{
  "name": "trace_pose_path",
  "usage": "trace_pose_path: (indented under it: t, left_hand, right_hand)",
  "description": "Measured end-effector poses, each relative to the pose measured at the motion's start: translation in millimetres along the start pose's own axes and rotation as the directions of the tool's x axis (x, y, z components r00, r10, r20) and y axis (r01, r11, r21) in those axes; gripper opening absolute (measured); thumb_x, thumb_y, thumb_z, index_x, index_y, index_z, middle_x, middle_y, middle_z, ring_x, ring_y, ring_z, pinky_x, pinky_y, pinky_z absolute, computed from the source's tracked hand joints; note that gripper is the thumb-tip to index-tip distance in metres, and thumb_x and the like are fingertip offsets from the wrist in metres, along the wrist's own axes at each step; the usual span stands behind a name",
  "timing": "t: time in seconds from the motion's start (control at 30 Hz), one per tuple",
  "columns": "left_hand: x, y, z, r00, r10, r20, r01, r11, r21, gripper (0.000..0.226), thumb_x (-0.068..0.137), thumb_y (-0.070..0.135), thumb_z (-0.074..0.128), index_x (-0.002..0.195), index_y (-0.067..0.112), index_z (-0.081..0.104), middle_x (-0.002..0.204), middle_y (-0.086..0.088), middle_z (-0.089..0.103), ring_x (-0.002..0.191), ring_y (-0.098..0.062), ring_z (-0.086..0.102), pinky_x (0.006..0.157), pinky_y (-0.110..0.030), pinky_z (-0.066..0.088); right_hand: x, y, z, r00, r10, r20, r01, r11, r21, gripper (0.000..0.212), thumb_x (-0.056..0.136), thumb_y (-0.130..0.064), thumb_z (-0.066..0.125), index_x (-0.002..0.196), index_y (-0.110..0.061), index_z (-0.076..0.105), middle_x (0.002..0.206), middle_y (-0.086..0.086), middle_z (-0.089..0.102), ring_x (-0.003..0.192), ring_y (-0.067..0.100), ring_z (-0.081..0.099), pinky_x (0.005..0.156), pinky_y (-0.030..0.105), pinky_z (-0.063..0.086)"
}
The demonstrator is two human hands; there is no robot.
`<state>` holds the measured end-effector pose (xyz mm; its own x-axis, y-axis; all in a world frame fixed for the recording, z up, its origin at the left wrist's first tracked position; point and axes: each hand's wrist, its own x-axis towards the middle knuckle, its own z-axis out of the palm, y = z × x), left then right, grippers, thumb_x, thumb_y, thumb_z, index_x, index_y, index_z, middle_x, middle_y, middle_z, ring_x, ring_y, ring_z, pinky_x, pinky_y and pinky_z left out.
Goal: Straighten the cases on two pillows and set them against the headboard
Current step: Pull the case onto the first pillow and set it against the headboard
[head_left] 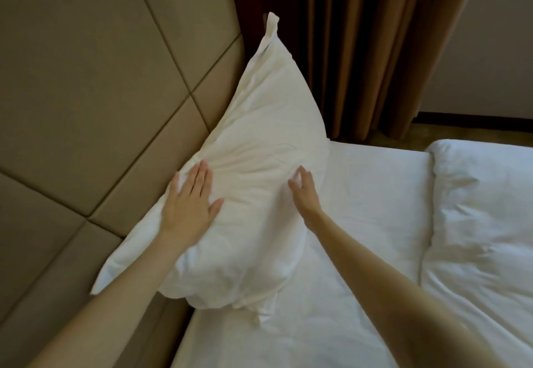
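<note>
Both bare forearms are extended forward. The left hand point(189, 199) is laid flat, palm down, fingers together and the thumb spread to the right. The right hand point(302, 190) is held on edge, fingers loosely curved, the thumb set slightly apart.

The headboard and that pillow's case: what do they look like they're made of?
Headboard: probably leather or faux leather, tan and matte, in padded panels with sunken seams. Pillow case: thin white woven cloth, likely cotton, creasing where the left hand presses.
</note>
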<state>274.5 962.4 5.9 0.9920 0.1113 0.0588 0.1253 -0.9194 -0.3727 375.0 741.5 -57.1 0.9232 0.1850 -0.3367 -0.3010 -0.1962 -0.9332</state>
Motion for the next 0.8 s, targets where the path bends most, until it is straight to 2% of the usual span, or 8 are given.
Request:
trace_pose_path:
  t: [0.07,0.13,0.23,0.37,0.5,0.63,0.7,0.8]
  left_hand:
    - [-6,-6,0,1.0,0.008,0.026,-0.009,1.0,0.029,0.074,0.093,0.05,0.016,0.148,0.002,0.026,0.158,-0.012,0.025,0.144,-0.027,0.028,0.116,-0.048,0.021]
    - [-8,-6,-1,0.999,0.017,0.036,-0.019,0.999,0.04,0.076,0.091,0.049,0.012,0.148,0.0,0.025,0.158,-0.012,0.024,0.144,-0.027,0.028,0.115,-0.045,0.023]
    - [-10,-2,1,1.0,0.019,0.016,-0.02,0.999,0.043,0.075,0.091,0.046,0.005,0.15,0.0,0.014,0.16,-0.012,0.017,0.147,-0.024,0.021,0.118,-0.042,0.017]
    - [-23,1,7,0.999,0.038,0.028,-0.04,0.997,0.063,0.073,0.092,0.042,0.003,0.149,-0.002,0.013,0.159,-0.015,0.019,0.147,-0.025,0.019,0.119,-0.041,0.014]
    - [-36,-3,5,0.999,0.017,0.051,-0.019,0.999,0.042,0.073,0.095,0.046,0.01,0.149,-0.001,0.019,0.159,-0.016,0.018,0.148,-0.029,0.015,0.118,-0.044,0.015]
    - [-57,-15,8,0.998,-0.013,0.069,0.013,1.0,0.002,0.069,0.097,0.046,0.019,0.151,0.004,0.016,0.161,-0.01,0.014,0.148,-0.024,0.013,0.117,-0.044,0.018]
    - [-68,-19,9,0.997,-0.017,0.081,0.016,1.0,0.018,0.064,0.096,0.038,0.018,0.15,0.003,0.02,0.16,-0.011,0.017,0.147,-0.025,0.018,0.115,-0.045,0.023]
    - [-85,-18,13,0.982,-0.016,0.19,0.006,0.999,0.054,0.063,0.099,0.023,0.034,0.151,0.003,0.005,0.162,-0.012,0.005,0.149,-0.028,0.005,0.118,-0.042,0.016]
  right_hand:
    - [1,2,14,0.992,0.085,0.088,-0.093,0.992,0.085,0.064,0.098,-0.04,0.038,0.153,-0.031,0.006,0.163,-0.004,-0.009,0.15,0.022,0.005,0.118,0.045,0.015]
    - [-6,18,28,0.977,0.179,0.118,-0.184,0.983,0.029,0.069,0.097,-0.047,0.035,0.153,-0.031,-0.001,0.163,-0.003,-0.013,0.15,0.023,-0.002,0.121,0.047,0.009]
    - [-24,46,41,0.941,0.312,0.132,-0.313,0.95,-0.012,0.074,0.095,-0.057,0.029,0.153,-0.028,-0.007,0.162,-0.002,-0.016,0.15,0.023,-0.005,0.121,0.046,0.002]
    - [-50,73,43,0.848,0.479,0.225,-0.51,0.853,0.106,0.08,0.09,-0.066,0.029,0.151,-0.032,-0.011,0.163,-0.004,-0.01,0.15,0.026,0.003,0.119,0.054,0.01]
    - [-84,93,43,0.739,0.541,0.402,-0.634,0.761,0.139,0.084,0.09,-0.063,0.036,0.151,-0.032,-0.013,0.163,0.0,-0.001,0.149,0.029,0.011,0.117,0.054,0.018]
    - [-107,104,35,0.665,0.537,0.52,-0.655,0.753,0.059,0.074,0.092,-0.051,0.047,0.152,-0.019,0.017,0.161,0.005,0.017,0.145,0.031,0.026,0.115,0.05,0.022]
    - [-115,106,27,0.666,0.535,0.519,-0.626,0.78,-0.001,0.067,0.093,-0.044,0.051,0.148,-0.013,0.028,0.158,0.006,0.027,0.141,0.029,0.033,0.112,0.046,0.027]
    - [-124,104,7,0.689,0.555,0.467,-0.587,0.805,-0.09,0.048,0.093,-0.037,0.052,0.132,-0.008,0.047,0.135,0.011,0.051,0.118,0.025,0.052,0.101,0.039,0.037]
